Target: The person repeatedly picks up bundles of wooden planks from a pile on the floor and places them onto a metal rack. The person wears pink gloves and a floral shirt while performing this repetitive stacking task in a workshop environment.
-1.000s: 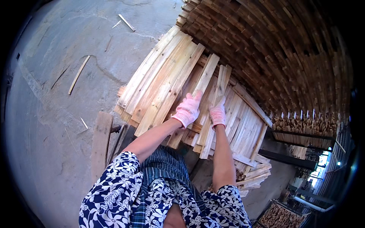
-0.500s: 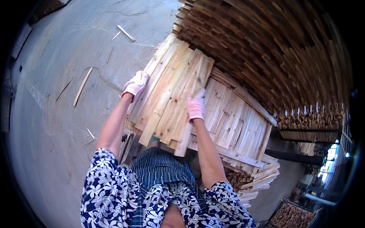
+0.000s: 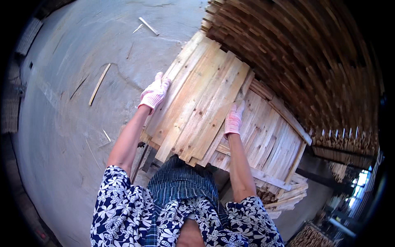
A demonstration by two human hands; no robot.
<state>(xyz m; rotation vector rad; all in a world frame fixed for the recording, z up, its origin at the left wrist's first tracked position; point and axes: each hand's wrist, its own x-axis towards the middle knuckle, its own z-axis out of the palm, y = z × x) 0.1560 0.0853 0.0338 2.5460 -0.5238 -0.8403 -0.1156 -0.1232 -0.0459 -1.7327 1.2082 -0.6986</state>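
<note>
Pale wooden boards (image 3: 201,99) lie side by side in a slanting layer in front of me, their near ends uneven. My left hand (image 3: 155,92), in a pink-and-white knit glove, rests against the layer's left edge with its fingers stretched out. At the right edge, my right hand (image 3: 234,119), in a matching glove, grips a narrow board (image 3: 216,144) that lies along the others. Part of its fingers is hidden at the wood. Just right of that hand is a second, lower layer of boards (image 3: 267,131) with strips around its border.
A tall stack of dark-looking timber (image 3: 288,53) rises at the far right. Wood offcuts (image 3: 100,84) are scattered over the grey concrete floor (image 3: 61,136) on the left. Under the lower layer, more board ends (image 3: 288,195) stick out. Bundled sticks (image 3: 312,235) stand at the bottom right.
My right hand has moved right and slightly nearer, from on top of the boards to their right edge. The narrow board now lies closer in line with the others. The whole view has shifted slightly.
</note>
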